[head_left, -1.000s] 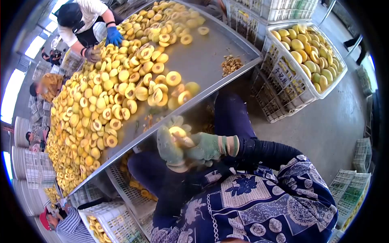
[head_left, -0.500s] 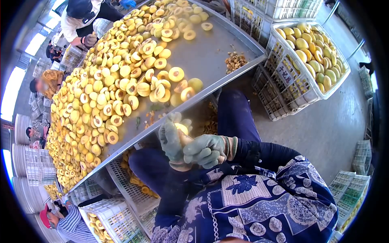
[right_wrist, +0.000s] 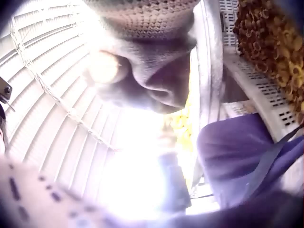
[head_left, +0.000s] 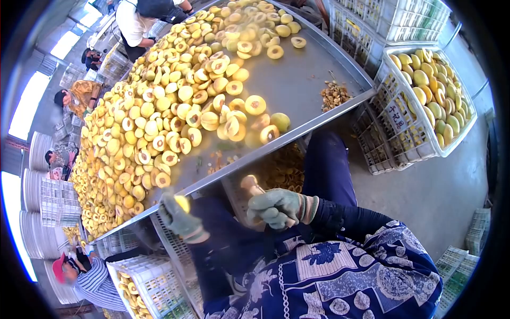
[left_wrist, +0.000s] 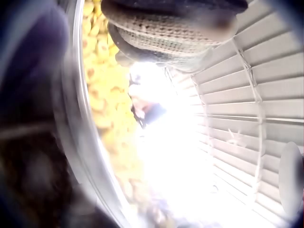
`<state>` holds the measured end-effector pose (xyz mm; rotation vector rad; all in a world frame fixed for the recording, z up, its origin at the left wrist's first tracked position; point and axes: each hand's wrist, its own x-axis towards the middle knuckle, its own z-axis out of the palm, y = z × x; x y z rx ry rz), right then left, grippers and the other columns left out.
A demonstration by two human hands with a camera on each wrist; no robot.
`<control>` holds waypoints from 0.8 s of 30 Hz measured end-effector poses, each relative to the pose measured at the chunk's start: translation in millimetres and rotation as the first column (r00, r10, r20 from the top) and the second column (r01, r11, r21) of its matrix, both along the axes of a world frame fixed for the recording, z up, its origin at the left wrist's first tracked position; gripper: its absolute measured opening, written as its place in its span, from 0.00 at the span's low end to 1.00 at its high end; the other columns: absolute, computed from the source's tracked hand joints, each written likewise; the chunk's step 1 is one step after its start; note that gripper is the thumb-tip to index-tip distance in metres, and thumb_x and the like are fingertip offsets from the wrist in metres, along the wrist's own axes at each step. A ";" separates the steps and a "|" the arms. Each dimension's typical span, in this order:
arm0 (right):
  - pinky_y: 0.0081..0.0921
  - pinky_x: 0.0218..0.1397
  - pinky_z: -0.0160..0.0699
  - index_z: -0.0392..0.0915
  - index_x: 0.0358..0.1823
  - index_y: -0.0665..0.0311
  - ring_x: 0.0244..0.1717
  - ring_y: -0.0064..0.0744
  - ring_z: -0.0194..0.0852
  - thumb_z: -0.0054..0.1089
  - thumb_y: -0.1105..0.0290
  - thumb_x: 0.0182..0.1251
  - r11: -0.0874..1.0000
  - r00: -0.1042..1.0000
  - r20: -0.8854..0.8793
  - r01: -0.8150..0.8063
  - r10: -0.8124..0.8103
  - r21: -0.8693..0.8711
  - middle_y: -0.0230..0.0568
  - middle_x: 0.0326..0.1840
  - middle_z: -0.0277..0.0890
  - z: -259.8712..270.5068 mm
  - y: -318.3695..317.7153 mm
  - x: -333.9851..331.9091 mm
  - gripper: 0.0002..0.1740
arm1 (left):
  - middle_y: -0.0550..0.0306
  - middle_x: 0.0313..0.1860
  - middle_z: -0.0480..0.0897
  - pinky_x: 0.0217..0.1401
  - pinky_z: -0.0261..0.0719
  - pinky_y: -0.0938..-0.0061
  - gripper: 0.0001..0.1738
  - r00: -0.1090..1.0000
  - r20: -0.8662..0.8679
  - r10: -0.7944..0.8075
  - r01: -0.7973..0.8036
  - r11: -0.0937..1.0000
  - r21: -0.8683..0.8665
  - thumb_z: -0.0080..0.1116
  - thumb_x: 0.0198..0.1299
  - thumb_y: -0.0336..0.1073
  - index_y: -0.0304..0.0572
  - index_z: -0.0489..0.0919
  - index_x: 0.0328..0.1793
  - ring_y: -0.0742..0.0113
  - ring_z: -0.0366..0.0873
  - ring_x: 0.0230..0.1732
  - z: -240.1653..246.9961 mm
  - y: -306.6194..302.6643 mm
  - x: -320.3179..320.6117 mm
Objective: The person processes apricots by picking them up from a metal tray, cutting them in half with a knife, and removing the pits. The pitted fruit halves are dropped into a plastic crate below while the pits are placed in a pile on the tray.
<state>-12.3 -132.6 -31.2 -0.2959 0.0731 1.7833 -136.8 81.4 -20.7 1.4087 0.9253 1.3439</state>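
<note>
My left hand (head_left: 182, 219), in a grey-green glove and blurred, is over the lap just off the table's near edge. It holds a yellow fruit piece (head_left: 182, 203) at its thumb side. To its right, my gloved right hand (head_left: 277, 208) has its fingers curled round a pale brown, handle-like tool (head_left: 251, 184), whose rounded end sticks out beyond the thumb. The hands are apart. In the left wrist view, the left glove (left_wrist: 166, 38) crosses the top; the fruit piece cannot be made out. The right wrist view shows the right glove (right_wrist: 156, 61) beside a rounded pale end (right_wrist: 105, 66).
Halved yellow fruits (head_left: 154, 117) are heaped on the metal table (head_left: 297, 77), with a small pile of pits (head_left: 334, 96) near its right corner. A full crate of fruit (head_left: 404, 125) stands at the right. Another crate (head_left: 159, 282) is at lower left. Other people sit beyond the table.
My left hand has moved left, away from the right hand, with the fruit piece. The right hand keeps its grip on the tool, now more exposed. The head view has shifted.
</note>
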 end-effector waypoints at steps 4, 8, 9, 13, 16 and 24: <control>0.19 0.12 0.61 0.75 0.26 0.64 0.10 0.22 0.63 0.55 0.64 0.62 0.947 0.886 0.459 0.086 0.070 -0.311 0.31 0.15 0.66 -42.8 15.8 6.5 0.11 | 0.53 0.41 0.80 0.49 0.74 0.76 0.16 0.660 -0.749 0.049 0.112 0.980 0.163 0.55 0.64 0.39 0.31 0.78 0.48 0.68 0.75 0.42 11.0 43.2 -26.6; 0.21 0.14 0.64 0.74 0.21 0.64 0.12 0.24 0.66 0.60 0.64 0.56 0.937 0.781 0.612 0.112 0.123 -0.331 0.35 0.16 0.69 -48.9 15.8 11.3 0.12 | 0.43 0.48 0.81 0.56 0.73 0.65 0.31 0.679 -0.680 -0.277 0.489 0.861 0.137 0.57 0.60 0.55 0.36 0.74 0.59 0.59 0.76 0.54 -6.9 29.0 48.9; 0.21 0.14 0.64 0.74 0.21 0.64 0.12 0.24 0.66 0.60 0.64 0.56 0.950 0.808 0.584 0.121 0.073 -0.286 0.35 0.16 0.70 -46.1 13.3 12.9 0.12 | 0.42 0.53 0.79 0.57 0.73 0.65 0.34 0.618 -0.732 -0.287 0.525 0.844 0.112 0.58 0.58 0.56 0.36 0.73 0.61 0.58 0.75 0.57 -2.6 7.8 79.7; 0.26 0.12 0.61 0.74 0.28 0.66 0.10 0.25 0.63 0.57 0.62 0.56 0.919 0.787 0.614 0.200 0.055 -0.339 0.36 0.17 0.69 -31.8 -0.5 23.3 0.13 | 0.39 0.56 0.76 0.61 0.68 0.61 0.38 0.446 -0.855 -0.264 0.644 0.759 0.102 0.60 0.50 0.60 0.40 0.74 0.60 0.46 0.72 0.58 -42.0 3.9 168.8; 0.23 0.12 0.63 0.74 0.30 0.66 0.10 0.25 0.64 0.57 0.59 0.57 0.915 0.756 0.653 0.227 0.050 -0.333 0.35 0.16 0.69 -20.7 -10.9 34.4 0.14 | 0.41 0.52 0.78 0.59 0.71 0.62 0.31 0.443 -0.858 -0.262 0.614 0.786 0.077 0.61 0.50 0.54 0.40 0.78 0.54 0.48 0.75 0.53 -58.6 13.6 187.0; 0.22 0.12 0.67 0.75 0.45 0.67 0.13 0.23 0.70 0.54 0.49 0.64 0.849 0.498 0.860 0.497 -0.112 -0.178 0.42 0.30 0.79 15.7 -5.0 66.3 0.25 | 0.50 0.58 0.76 0.57 0.75 0.73 0.31 0.172 -0.308 -0.936 0.910 0.271 -0.315 0.63 0.48 0.24 0.33 0.70 0.63 0.65 0.74 0.56 -5.2 -17.0 99.8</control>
